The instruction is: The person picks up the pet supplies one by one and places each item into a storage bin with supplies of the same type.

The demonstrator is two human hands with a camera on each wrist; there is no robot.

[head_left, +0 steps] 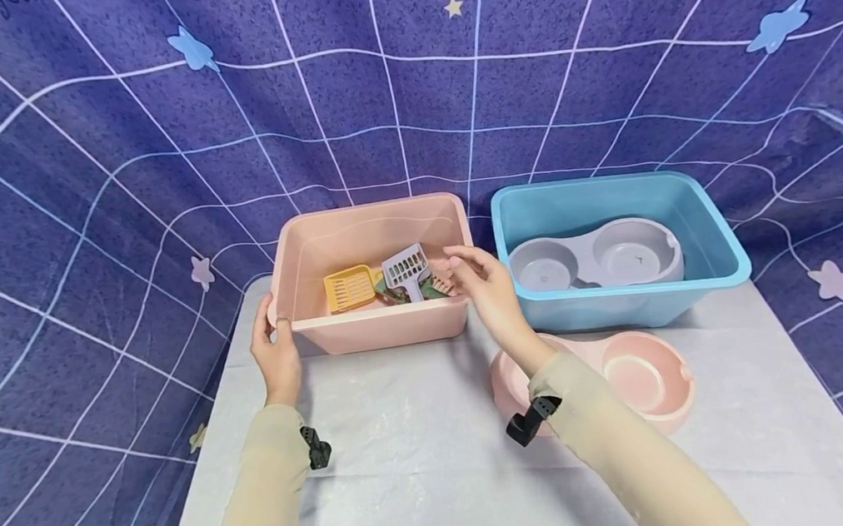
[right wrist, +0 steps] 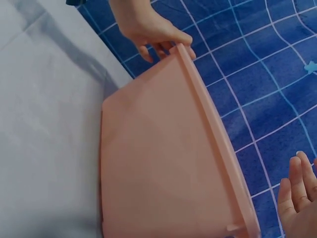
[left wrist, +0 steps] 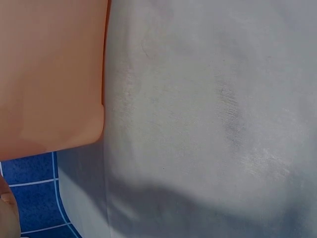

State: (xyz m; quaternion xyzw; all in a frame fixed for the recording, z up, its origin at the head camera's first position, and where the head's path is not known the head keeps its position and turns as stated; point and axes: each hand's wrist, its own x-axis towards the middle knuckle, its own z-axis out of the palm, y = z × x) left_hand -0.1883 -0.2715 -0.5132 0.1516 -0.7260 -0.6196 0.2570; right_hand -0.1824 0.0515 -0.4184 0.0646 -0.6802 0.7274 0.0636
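A pink plastic bin (head_left: 382, 331) stands on the table, holding a yellow slotted litter scoop (head_left: 351, 289), a pale lavender litter scoop (head_left: 407, 266) and some green pieces partly hidden under it. My left hand (head_left: 280, 367) grips the bin's left front corner, thumb over the rim and fingers below, as the right wrist view also shows. My right hand (head_left: 498, 298) is at the bin's right front corner, its fingers over the rim in the head view. In the right wrist view those fingers (right wrist: 296, 176) are extended and hold nothing.
To the right stands a blue bin (head_left: 628, 299) with a grey double pet bowl (head_left: 586, 250) inside. A pink double pet bowl (head_left: 658, 342) lies on the white-covered table (head_left: 402, 465) in front of it, partly under my right forearm. A blue patterned curtain (head_left: 407, 97) hangs behind.
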